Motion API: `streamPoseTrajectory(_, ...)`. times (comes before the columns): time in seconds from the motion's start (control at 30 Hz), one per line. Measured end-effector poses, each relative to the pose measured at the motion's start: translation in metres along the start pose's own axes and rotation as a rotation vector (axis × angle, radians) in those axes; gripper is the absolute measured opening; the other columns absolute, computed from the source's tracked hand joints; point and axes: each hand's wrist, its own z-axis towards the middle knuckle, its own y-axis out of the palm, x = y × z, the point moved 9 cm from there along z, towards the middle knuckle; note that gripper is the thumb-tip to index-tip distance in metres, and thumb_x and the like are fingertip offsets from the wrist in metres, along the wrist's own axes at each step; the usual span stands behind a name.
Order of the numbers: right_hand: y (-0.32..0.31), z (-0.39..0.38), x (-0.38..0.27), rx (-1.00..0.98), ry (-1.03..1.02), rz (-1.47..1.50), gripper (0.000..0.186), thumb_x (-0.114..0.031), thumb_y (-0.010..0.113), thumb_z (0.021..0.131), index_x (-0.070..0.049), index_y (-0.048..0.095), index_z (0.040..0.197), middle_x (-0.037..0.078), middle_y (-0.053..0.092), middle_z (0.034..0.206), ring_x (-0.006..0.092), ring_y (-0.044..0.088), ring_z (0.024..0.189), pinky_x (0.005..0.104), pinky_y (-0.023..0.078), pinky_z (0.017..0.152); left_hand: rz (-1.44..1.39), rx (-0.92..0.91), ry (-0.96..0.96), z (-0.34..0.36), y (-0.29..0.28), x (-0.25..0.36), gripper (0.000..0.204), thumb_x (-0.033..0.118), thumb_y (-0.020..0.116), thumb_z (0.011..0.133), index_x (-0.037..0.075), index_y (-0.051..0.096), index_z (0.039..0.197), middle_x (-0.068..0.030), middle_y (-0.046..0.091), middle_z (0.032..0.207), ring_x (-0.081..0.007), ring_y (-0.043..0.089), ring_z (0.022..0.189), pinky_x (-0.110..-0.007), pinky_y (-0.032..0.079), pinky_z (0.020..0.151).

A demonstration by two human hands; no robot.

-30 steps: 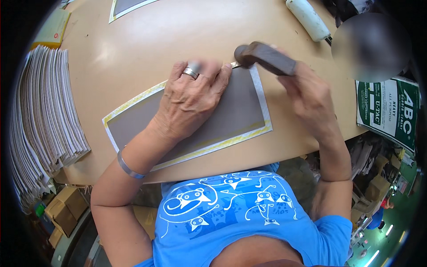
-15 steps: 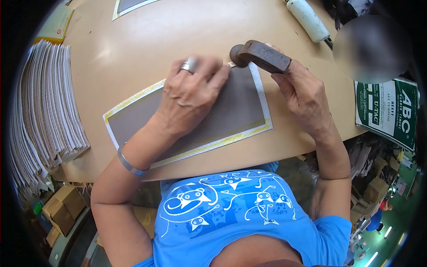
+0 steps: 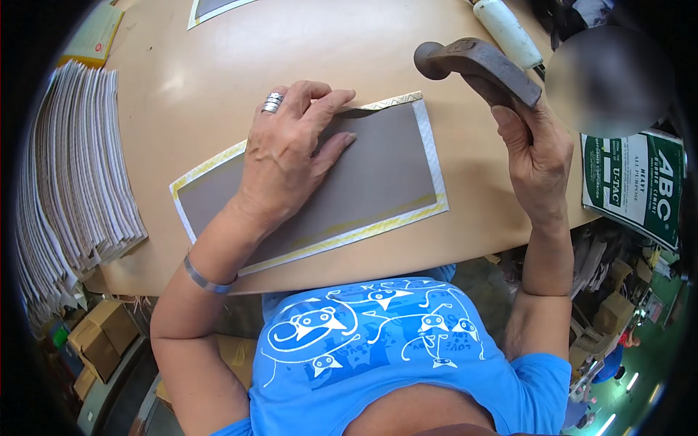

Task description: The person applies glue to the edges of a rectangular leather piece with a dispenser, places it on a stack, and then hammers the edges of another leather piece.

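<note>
A grey rectangular panel (image 3: 385,156) with white, yellow-streaked borders lies tilted on the table. My left hand (image 3: 287,149) is over its far edge, fingers bent around the border and thumb on the grey face. Beside those fingertips the far border strip (image 3: 396,102) is turned over onto the panel towards the right corner, with a small raised dark gap near the fingers. Up and to the right, clear of the panel, my right hand (image 3: 538,156) grips a hammer (image 3: 483,65) whose round dark head points left; the hand covers much of the handle.
A tall stack of layered sheets (image 3: 80,167) stands at the left edge. A white roller-shaped object (image 3: 509,33) lies at the far right, near a green-and-white can (image 3: 632,182). Another bordered panel (image 3: 214,9) is at the top. Cardboard boxes (image 3: 102,338) sit below left.
My right hand has lifted the hammer off the panel's far edge, up and to the right. My left hand has shifted left along that edge, uncovering the folded strip.
</note>
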Motion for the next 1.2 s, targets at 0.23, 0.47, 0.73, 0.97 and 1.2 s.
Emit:
streamPoseTrajectory(0.23, 0.012, 0.001, -0.007, -0.086, -0.028, 0.061, 0.034, -0.002, 0.060, 0.084, 0.000, 0.055, 0.117, 0.013, 0.065, 0.095, 0.0203, 0.062, 0.077, 0.0291, 0.049, 0.067, 0.015, -0.070, 0.013, 0.001, 0.003, 0.002, 0.035, 0.009, 0.069, 0.074, 0.010, 0.062, 0.108, -0.0085, 0.055, 0.098, -0.0235, 0.055, 0.086, -0.035, 0.046, 0.077)
streamPoseTrajectory(0.47, 0.018, 0.005, -0.014, -0.097, -0.039, 0.054, 0.041, 0.000, 0.061, 0.079, -0.006, 0.055, 0.119, 0.013, 0.064, 0.097, 0.0291, 0.063, 0.079, 0.0361, 0.052, 0.067, 0.183, -0.042, 0.153, -0.001, 0.003, 0.014, 0.031, 0.009, 0.067, 0.074, 0.012, 0.063, 0.105, -0.0041, 0.053, 0.092, -0.0184, 0.053, 0.076, -0.032, 0.045, 0.068)
streamPoseTrajectory(0.73, 0.034, 0.000, -0.017, -0.138, -0.090, -0.010, 0.041, -0.007, 0.063, 0.078, -0.010, 0.056, 0.119, 0.009, 0.062, 0.081, 0.0282, 0.061, 0.069, 0.0369, 0.050, 0.059, 0.268, -0.013, 0.198, -0.003, 0.006, 0.020, 0.028, 0.011, 0.065, 0.076, 0.012, 0.063, 0.104, -0.0036, 0.053, 0.090, -0.0183, 0.053, 0.075, -0.032, 0.045, 0.067)
streamPoseTrajectory(0.97, 0.042, 0.001, -0.024, -0.154, -0.133, 0.006, 0.052, -0.010, 0.063, 0.079, -0.018, 0.050, 0.128, 0.007, 0.058, 0.073, 0.0255, 0.058, 0.060, 0.0350, 0.049, 0.054, 0.225, 0.003, 0.169, -0.005, 0.001, 0.018, 0.026, 0.010, 0.068, 0.074, 0.008, 0.063, 0.099, -0.0061, 0.056, 0.088, -0.0210, 0.056, 0.078, -0.034, 0.046, 0.068)
streamPoseTrajectory(1.2, 0.049, -0.001, -0.023, -0.192, -0.120, -0.042, 0.052, -0.009, 0.062, 0.080, -0.019, 0.050, 0.129, 0.007, 0.056, 0.071, 0.0247, 0.056, 0.057, 0.0349, 0.048, 0.053, -0.076, -0.062, -0.107, -0.011, -0.012, -0.020, 0.034, 0.007, 0.071, 0.071, 0.007, 0.063, 0.104, -0.0079, 0.059, 0.094, -0.0241, 0.058, 0.088, -0.033, 0.047, 0.076)
